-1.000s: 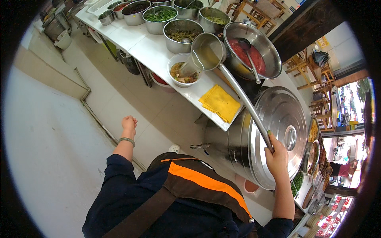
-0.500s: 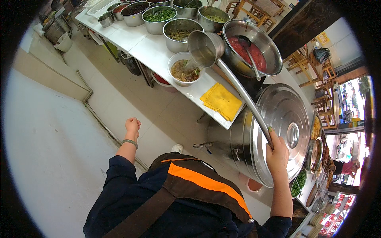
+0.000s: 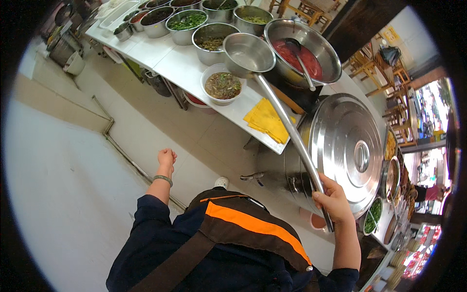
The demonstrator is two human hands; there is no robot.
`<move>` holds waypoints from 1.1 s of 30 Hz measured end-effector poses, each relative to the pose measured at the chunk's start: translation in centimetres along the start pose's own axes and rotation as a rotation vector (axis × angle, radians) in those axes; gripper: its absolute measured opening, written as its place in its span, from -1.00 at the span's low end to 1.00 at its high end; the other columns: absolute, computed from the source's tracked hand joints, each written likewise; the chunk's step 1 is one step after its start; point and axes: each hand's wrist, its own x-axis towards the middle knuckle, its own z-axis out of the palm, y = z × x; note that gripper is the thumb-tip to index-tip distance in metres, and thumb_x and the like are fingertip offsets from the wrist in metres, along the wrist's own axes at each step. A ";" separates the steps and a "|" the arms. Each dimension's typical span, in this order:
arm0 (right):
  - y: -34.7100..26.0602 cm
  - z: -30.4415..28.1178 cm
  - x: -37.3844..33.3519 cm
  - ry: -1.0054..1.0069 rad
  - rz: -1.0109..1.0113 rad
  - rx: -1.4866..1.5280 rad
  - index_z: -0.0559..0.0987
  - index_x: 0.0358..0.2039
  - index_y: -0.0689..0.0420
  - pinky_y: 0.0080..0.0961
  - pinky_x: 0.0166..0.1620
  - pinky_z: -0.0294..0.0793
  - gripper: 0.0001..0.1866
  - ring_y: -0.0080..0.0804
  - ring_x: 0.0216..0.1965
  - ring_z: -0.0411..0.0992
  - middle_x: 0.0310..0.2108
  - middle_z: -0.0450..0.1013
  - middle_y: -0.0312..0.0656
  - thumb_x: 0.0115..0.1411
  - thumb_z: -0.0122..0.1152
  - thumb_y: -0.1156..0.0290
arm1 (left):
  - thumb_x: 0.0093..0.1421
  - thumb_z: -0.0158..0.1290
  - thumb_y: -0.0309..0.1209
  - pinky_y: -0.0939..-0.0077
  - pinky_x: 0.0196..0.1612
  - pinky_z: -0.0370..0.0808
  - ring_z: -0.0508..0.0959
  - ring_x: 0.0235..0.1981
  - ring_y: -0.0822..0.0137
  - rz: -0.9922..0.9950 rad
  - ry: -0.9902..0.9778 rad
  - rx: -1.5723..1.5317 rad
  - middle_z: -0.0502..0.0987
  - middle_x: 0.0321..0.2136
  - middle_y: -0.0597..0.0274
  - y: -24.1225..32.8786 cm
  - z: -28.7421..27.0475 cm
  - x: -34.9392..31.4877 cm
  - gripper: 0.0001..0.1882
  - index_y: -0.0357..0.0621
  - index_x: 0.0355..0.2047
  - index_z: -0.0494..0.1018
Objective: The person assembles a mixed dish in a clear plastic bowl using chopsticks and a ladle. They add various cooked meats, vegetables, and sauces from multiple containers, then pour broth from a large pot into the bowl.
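Observation:
My right hand grips the long metal handle of a ladle near its end. The ladle's grey, deep bowl hangs above the far right side of a white round bowl, partly covering its rim. Brown broth with green bits fills the white bowl, which stands at the table's near edge. My left hand is closed in a loose fist above the floor, with nothing seen in it. A folded yellow cloth lies right of the white bowl, behind the ladle handle.
A large lidded steel pot stands at the right, under the handle. Behind the ladle are a steel basin of red liquid with a spoon and several steel tubs, one with chopped greens. The white table runs off to the upper left.
The stream from the ladle into the white bowl has stopped, and broth in the bowl stands higher. The ladle has turned from its tilt, and my right hand has moved slightly left and down.

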 end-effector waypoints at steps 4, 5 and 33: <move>0.6 0.4 -3.1 -0.105 0.027 0.140 0.31 0.21 0.25 -0.70 -0.53 0.28 -0.34 -0.65 -0.60 0.28 -0.52 0.35 -0.32 0.06 0.25 0.54 | 0.24 -0.09 -0.43 0.62 -0.62 0.36 0.47 -0.59 0.39 -0.056 -0.139 0.116 0.41 -0.59 0.27 -1.0 0.5 0.4 -0.89 -0.12 -0.44 0.30; 1.0 0.3 -4.1 -0.130 0.019 0.166 0.31 0.21 0.25 -0.70 -0.52 0.27 -0.34 -0.65 -0.59 0.28 -0.52 0.35 -0.32 0.06 0.26 0.53 | 0.23 -0.09 -0.43 0.62 -0.61 0.36 0.47 -0.60 0.40 -0.078 -0.190 0.156 0.41 -0.59 0.27 -1.2 0.6 0.4 -0.91 -0.13 -0.41 0.32; 28.0 -20.8 -41.1 0.942 -0.006 0.243 0.33 0.19 0.29 -0.70 -0.53 0.24 -0.36 -0.68 -0.59 0.23 -0.50 0.33 -0.36 0.01 0.08 0.62 | 0.31 -0.03 -0.27 0.39 -0.02 0.46 0.48 -0.03 0.20 0.279 -1.303 0.419 0.43 -0.02 -0.01 -1.3 52.3 -51.0 -0.55 -0.35 0.09 0.27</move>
